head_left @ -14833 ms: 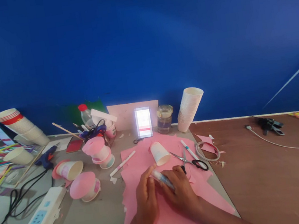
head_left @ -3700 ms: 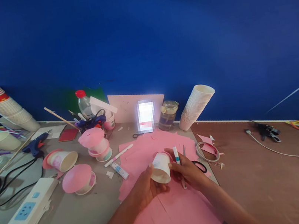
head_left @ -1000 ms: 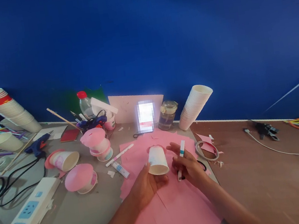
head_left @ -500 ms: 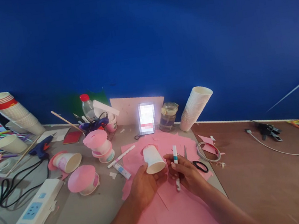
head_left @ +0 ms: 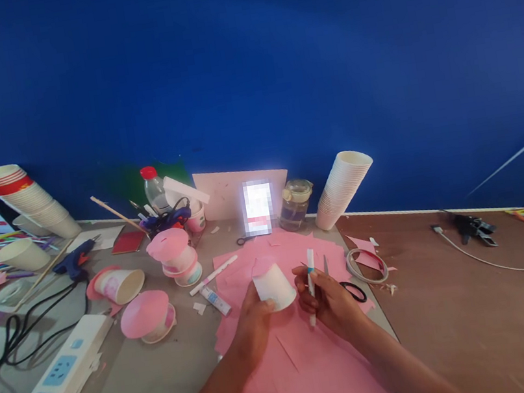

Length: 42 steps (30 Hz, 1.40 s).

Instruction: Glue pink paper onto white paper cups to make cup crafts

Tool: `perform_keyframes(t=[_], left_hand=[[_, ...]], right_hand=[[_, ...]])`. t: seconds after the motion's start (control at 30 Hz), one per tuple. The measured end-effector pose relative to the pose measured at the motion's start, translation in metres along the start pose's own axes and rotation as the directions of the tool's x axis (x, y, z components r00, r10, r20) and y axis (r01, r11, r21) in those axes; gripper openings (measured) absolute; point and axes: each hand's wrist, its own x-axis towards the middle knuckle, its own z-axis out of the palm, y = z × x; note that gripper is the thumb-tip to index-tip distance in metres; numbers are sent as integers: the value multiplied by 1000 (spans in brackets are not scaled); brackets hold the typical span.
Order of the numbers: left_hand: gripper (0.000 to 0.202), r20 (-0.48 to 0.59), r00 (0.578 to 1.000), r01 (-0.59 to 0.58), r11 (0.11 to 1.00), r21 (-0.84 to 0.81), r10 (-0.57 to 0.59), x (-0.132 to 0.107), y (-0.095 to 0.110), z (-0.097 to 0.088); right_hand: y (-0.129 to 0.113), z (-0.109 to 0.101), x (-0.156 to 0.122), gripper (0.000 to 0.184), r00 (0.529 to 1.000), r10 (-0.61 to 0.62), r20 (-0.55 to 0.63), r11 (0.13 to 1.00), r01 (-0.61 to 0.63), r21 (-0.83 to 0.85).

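Observation:
My left hand (head_left: 252,321) is closed round a white paper cup (head_left: 272,285), holding it tilted with its base pointing up and away. A pink paper piece covers that base. My right hand (head_left: 330,299) grips a white pen with a teal band (head_left: 311,283), held nearly upright just right of the cup. Both hands hover over overlapping pink paper sheets (head_left: 307,367) on the table. Black-handled scissors (head_left: 349,290) lie partly behind my right hand. A small glue tube (head_left: 215,299) and a white marker (head_left: 213,274) lie to the left of the cup.
Pink-topped cups (head_left: 148,315) (head_left: 175,259) stand left of the sheets, by a glue gun (head_left: 74,263) and a power strip (head_left: 49,388). Stacks of paper cups (head_left: 340,188) (head_left: 31,203), a glass jar (head_left: 294,205), a lit phone (head_left: 258,207) and a tape ring (head_left: 367,265) sit behind. A white cable (head_left: 507,258) crosses the brown tabletop.
My left hand has turned the cup so its mouth points more toward me and downward. The pen in my right hand has shifted slightly, staying upright beside the cup.

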Motion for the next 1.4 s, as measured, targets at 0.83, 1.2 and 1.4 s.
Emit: perform_keyframes(t=[0.83,1.2,1.4], left_hand=[[55,-99,936,-157,653,741,337,-3,-4,-5],[52,-230,940,-36,743,669,253,-4,2,3],[43,-123,966,-96,754,650,229,-2,-1,-5]], right_hand=[[2,8,-3,46,989,44,-140,995,-56,-87],[2,11,-5,61,979,136,-149,982,-154,-111],[4,9,-3,54,978,167,-128,980,-178,-84]])
